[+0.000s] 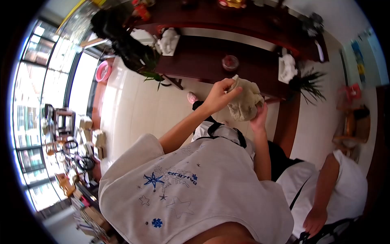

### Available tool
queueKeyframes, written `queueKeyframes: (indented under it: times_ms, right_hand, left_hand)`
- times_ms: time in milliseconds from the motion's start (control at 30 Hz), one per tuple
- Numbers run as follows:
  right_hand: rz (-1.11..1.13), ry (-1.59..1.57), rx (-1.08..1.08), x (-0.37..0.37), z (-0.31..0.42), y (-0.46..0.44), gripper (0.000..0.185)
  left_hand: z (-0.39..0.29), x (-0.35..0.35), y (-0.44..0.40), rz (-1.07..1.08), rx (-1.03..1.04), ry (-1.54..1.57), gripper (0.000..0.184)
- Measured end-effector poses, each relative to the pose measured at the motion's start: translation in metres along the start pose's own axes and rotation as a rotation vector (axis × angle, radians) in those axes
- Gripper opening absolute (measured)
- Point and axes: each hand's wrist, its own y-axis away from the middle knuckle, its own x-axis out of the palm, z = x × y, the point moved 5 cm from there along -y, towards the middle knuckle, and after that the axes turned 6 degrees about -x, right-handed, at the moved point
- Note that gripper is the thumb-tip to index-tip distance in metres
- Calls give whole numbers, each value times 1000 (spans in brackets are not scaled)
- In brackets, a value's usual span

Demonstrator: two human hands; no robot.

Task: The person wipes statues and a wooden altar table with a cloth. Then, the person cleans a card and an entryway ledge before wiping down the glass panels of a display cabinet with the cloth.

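A crumpled grey-beige cloth [244, 101] is held up in front of me, short of the dark red table. My left hand [221, 96] pinches its upper left edge between thumb and fingers. Lower on the other side, my right hand [259, 117] grips the cloth's right edge; some of those fingers are hidden behind the fabric. Beyond the cloth, a small round lidded container [230, 63] sits on the dark red table [195, 61].
White figurines [168, 42] [287, 67] flank the table, with potted plants [310, 83] nearby. A higher dark red shelf [243, 20] runs behind. To my right is another person [341, 191]. A pink basin [103, 71], boxes and a bicycle [83, 162] stand by the windows.
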Motion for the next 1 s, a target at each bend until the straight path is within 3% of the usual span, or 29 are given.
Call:
queueKeyframes:
  times_ms: [67, 167, 200, 300, 333, 433, 467, 567, 700, 767, 833, 900, 1000]
  right_hand:
    - [-101, 174, 8, 2, 6, -1, 50]
    - [66, 476, -138, 30, 21, 6, 69]
    - [76, 459, -150, 43, 30, 8, 78]
    - [-97, 383, -198, 24, 51, -2, 66]
    - [-94, 539, -229, 18, 56, -6, 61]
    - [-80, 993, -308, 9, 68, -20, 47]
    - [-74, 1131, -324, 7, 72, -25, 41]
    - [-104, 1563, -378, 21, 78, -26, 37]
    - [59, 1735, -295, 7, 56, -37, 35]
    - [55, 1687, -84, 8, 49, -32, 36]
    - [50, 1377, 135, 10, 37, -31, 32]
    - [2, 1182, 213, 40, 38, -12, 28]
    - [239, 1268, 214, 40, 26, -9, 28]
  left_hand:
    - [5, -11, 1, -47, 28, -66, 31]
    - [-1, -22, 9, -108, -144, -60, 38]
    - [14, -27, 9, -170, -186, -21, 32]
    - [47, -47, 5, -459, 12, -122, 24]
    - [52, -52, 13, -472, -244, -217, 29]
    - [58, -51, 13, -300, -208, 3, 35]
    - [54, -49, 15, -230, -137, -108, 33]
    - [28, -44, 11, -154, -56, -62, 34]
    - [9, -34, 2, -77, -2, 161, 31]
    - [3, -36, -2, -84, 13, 110, 31]
    - [-3, -36, -3, -68, 30, 101, 30]
    - [-14, -29, 1, -58, 33, 107, 27]
    - [-15, -26, -4, -81, -16, 60, 22]
